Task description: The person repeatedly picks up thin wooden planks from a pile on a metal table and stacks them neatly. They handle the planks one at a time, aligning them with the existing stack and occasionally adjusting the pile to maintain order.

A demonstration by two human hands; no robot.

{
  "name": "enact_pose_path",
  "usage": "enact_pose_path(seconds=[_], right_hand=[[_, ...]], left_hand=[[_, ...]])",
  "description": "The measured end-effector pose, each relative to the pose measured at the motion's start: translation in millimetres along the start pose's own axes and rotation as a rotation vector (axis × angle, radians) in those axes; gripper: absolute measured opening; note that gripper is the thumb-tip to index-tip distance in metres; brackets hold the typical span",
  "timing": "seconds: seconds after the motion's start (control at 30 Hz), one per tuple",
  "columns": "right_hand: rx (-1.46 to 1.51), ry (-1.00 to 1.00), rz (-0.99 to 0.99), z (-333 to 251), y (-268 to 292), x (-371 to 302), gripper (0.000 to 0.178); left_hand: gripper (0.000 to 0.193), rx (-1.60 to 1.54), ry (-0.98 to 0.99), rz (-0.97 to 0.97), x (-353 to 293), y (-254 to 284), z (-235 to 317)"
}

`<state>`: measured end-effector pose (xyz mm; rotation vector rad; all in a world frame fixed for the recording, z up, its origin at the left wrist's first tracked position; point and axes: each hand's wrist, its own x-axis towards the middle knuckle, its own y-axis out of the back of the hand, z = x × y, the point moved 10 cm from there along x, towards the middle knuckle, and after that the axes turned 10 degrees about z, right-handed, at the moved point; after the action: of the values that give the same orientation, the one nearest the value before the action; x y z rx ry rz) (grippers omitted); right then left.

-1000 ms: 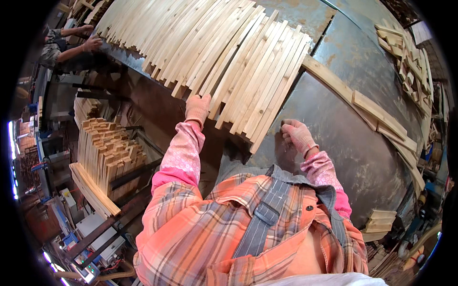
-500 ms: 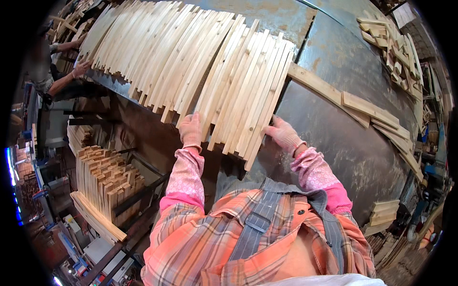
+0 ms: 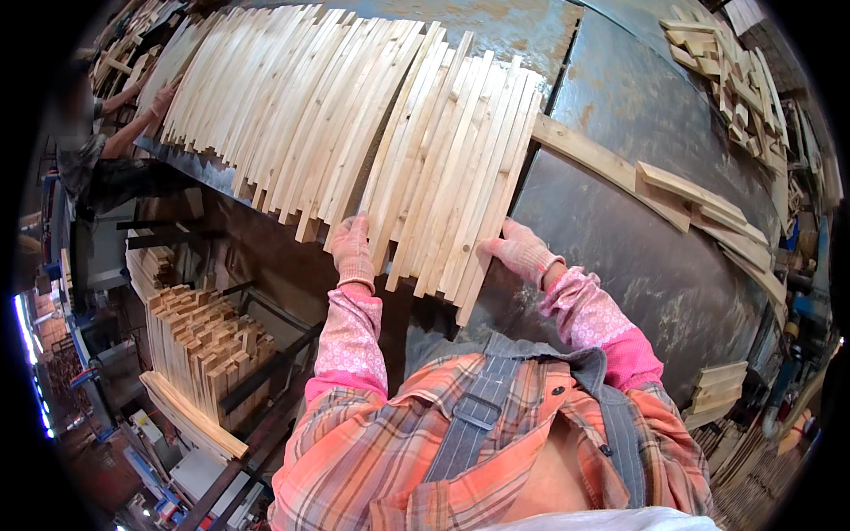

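Note:
Side by side on the metal table lies a long row of pale wooden strips (image 3: 292, 115), their near ends uneven. A narrow dark gap sets off the right-hand group of strips (image 3: 447, 177). My left hand (image 3: 352, 248), in a light pink glove, grips this group's left side near the near ends, its fingers partly hidden in the gap. On the other side my right hand (image 3: 521, 252), gloved alike, holds the outermost strip's edge, with some fingertips out of sight. The group sits between both hands, its near ends overhanging the table edge.
At far left another person's hand (image 3: 164, 97) touches the row's far end. Loose boards (image 3: 611, 173) lie right of the strips on the metal table (image 3: 611, 257). Offcuts (image 3: 730, 80) are heaped at back right. A rack of stacked strips (image 3: 208, 345) stands below left.
The right-hand group of strips has shifted slightly toward me. My right hand has moved in a little against the outer strip. The other person's hand has moved up along the row.

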<state>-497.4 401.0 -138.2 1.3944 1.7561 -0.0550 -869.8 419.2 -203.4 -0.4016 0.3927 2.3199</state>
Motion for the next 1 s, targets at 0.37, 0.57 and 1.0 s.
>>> enact_pose_path(seconds=[0.37, 0.57, 1.0], right_hand=[[-0.058, -0.030, 0.025, -14, 13, -9, 0.056], [-0.082, -0.005, 0.029, -4, 10, 0, 0.055], [-0.108, -0.032, 0.036, -9, 6, -3, 0.058]], left_hand=[[0.036, 0.265, -0.007, -0.155, -4, -24, 10], [0.025, 0.314, -0.073, 0.036, 6, -1, 32], [0.064, 1.111, -0.384, -0.098, -21, -52, 77]])
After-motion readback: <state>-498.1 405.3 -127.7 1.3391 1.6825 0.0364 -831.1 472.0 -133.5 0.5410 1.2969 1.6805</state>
